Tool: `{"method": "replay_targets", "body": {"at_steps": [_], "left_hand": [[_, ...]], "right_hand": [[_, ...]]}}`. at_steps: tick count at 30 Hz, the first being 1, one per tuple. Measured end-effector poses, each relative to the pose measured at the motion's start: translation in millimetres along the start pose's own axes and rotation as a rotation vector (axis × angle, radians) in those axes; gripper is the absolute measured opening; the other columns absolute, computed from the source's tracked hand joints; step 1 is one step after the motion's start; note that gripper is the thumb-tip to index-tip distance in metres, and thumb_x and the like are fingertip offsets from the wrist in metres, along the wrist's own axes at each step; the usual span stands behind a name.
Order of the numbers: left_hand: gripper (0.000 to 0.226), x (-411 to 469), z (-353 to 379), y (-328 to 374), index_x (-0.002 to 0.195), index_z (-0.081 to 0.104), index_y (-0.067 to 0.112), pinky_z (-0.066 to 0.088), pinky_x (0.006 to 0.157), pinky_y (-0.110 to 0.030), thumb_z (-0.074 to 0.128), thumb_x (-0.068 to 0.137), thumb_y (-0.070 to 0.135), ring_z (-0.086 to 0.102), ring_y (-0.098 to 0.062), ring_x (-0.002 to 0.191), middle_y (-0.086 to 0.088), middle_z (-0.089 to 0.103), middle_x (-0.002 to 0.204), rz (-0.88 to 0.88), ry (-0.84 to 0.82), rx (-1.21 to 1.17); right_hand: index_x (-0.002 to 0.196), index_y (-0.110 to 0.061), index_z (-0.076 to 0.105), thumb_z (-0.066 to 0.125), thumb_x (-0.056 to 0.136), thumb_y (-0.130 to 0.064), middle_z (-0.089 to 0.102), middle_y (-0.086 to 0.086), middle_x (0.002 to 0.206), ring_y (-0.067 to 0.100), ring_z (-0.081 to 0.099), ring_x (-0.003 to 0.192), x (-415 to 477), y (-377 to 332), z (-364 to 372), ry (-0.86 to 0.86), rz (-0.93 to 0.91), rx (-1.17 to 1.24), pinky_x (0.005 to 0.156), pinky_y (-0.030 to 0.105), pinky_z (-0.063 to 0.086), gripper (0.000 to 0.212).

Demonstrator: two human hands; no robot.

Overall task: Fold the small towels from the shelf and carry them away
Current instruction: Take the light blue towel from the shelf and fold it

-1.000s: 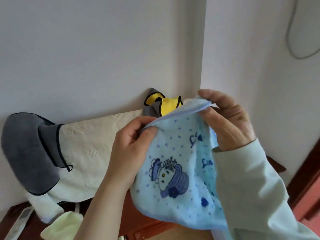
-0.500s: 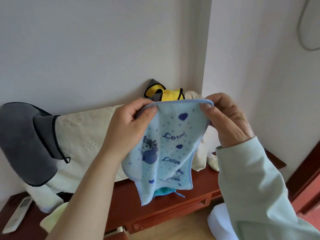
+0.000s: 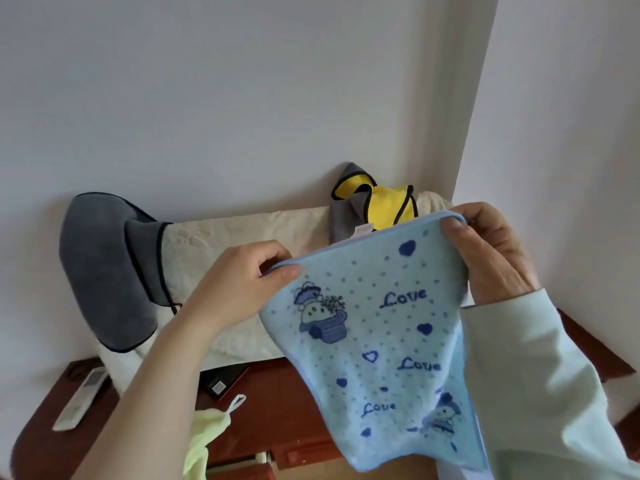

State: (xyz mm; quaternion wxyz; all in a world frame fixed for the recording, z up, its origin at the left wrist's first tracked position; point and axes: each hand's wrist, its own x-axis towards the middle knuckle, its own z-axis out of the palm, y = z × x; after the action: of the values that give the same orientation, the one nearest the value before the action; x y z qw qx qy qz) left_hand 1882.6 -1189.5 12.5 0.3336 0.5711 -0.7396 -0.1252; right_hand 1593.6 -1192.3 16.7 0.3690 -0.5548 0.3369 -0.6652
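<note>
A small light-blue towel [image 3: 384,334] printed with hearts, "Love" and cartoon figures hangs spread out in front of me. My left hand [image 3: 242,282] pinches its upper left corner between thumb and fingers. My right hand [image 3: 491,251] pinches the upper right corner, slightly higher. The towel's lower edge hangs loose above the red-brown wooden shelf [image 3: 284,403]. A pale yellow-green towel [image 3: 204,438] with a hanging loop lies on the shelf's front, partly behind my left forearm.
Against the wall stands a cream-covered object [image 3: 242,271] with a grey cloth [image 3: 104,268] draped over its left end and a yellow-and-grey cloth [image 3: 377,202] at its right. A white remote control [image 3: 81,400] lies at the shelf's left. A wall corner rises on the right.
My hands have moved apart and stretched the blue towel out wider; it now hangs flat with more of its print showing. The view has shifted slightly to the left.
</note>
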Motion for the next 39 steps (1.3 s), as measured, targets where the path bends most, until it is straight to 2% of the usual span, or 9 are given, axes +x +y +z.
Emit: {"method": "replay_targets", "body": {"at_steps": [2,8,13,17,22,25,31,36,39], "left_hand": [[0.019,-2,1,-6,0.077,0.065,0.028,0.039,0.057,-0.019,0.069,0.095,0.033,0.053,-0.004,0.058,0.011,0.064,0.067,-0.03,0.063,-0.075],[0.031,3,-3,-11,0.069,0.061,0.019,0.031,0.051,-0.02,0.072,0.093,0.036,0.04,-0.004,0.051,0.013,0.045,0.052,-0.092,0.21,-0.196],[0.016,5,-17,-3,0.089,0.074,0.025,0.043,0.07,-0.037,0.068,0.083,0.039,0.055,-0.02,0.071,-0.021,0.065,0.08,-0.135,0.191,-0.516],[0.028,4,-30,4,0.103,0.072,0.038,0.04,0.071,-0.045,0.061,0.081,0.025,0.054,-0.032,0.078,-0.041,0.056,0.09,-0.129,0.107,-0.688],[0.03,3,-43,3,0.1,0.075,0.035,0.045,0.076,-0.048,0.057,0.082,0.018,0.062,-0.034,0.083,-0.036,0.062,0.094,-0.086,0.014,-0.762],[0.024,5,-45,-5,0.081,0.078,0.029,0.044,0.088,-0.043,0.056,0.082,0.019,0.06,-0.021,0.093,-0.003,0.072,0.09,-0.079,0.018,-0.712],[0.025,4,-57,-20,0.078,0.079,0.025,0.035,0.078,-0.045,0.055,0.082,0.021,0.054,-0.047,0.083,-0.036,0.058,0.095,-0.084,-0.009,-0.641],[0.026,7,-64,-29,0.076,0.079,0.027,0.04,0.07,-0.041,0.054,0.082,0.021,0.05,-0.026,0.079,-0.035,0.057,0.091,-0.092,-0.006,-0.664],[0.027,11,-61,-35,0.078,0.08,0.026,0.046,0.056,-0.027,0.054,0.082,0.018,0.056,-0.016,0.065,-0.016,0.062,0.073,-0.074,-0.065,-0.704]], "right_hand": [[0.081,-0.019,0.058,0.053,0.102,-0.007,0.06,-0.015,0.064,-0.002,0.054,0.057,2,2,0,0.039,0.023,-0.005,0.052,0.011,0.044,0.025],[0.076,-0.023,0.059,0.051,0.103,-0.006,0.061,-0.019,0.061,-0.004,0.056,0.056,11,9,5,0.066,0.083,-0.008,0.051,0.01,0.045,0.033],[0.075,-0.022,0.06,0.051,0.102,-0.005,0.063,-0.015,0.064,0.0,0.059,0.06,11,15,18,0.034,0.1,0.015,0.056,0.012,0.049,0.033],[0.081,-0.016,0.06,0.055,0.1,-0.006,0.063,-0.004,0.073,0.008,0.06,0.068,11,20,36,0.016,0.096,0.034,0.06,0.017,0.05,0.022],[0.08,-0.017,0.061,0.069,0.083,-0.017,0.063,-0.009,0.067,0.006,0.058,0.061,9,27,62,-0.094,0.033,0.044,0.057,0.015,0.048,0.008],[0.078,-0.014,0.061,0.071,0.081,-0.014,0.062,-0.012,0.062,0.003,0.055,0.056,9,34,83,-0.171,-0.016,0.022,0.053,0.015,0.046,0.011],[0.079,-0.016,0.064,0.076,0.083,-0.022,0.063,-0.005,0.067,0.018,0.057,0.061,10,50,117,-0.201,-0.034,0.019,0.057,0.03,0.048,0.014],[0.08,-0.02,0.067,0.074,0.079,-0.034,0.062,0.002,0.071,0.024,0.055,0.065,15,56,134,-0.193,-0.003,0.068,0.06,0.032,0.047,0.016],[0.083,-0.013,0.066,0.076,0.083,-0.023,0.063,0.005,0.072,0.026,0.055,0.065,14,61,150,-0.23,0.024,0.084,0.061,0.033,0.046,0.014]]}}
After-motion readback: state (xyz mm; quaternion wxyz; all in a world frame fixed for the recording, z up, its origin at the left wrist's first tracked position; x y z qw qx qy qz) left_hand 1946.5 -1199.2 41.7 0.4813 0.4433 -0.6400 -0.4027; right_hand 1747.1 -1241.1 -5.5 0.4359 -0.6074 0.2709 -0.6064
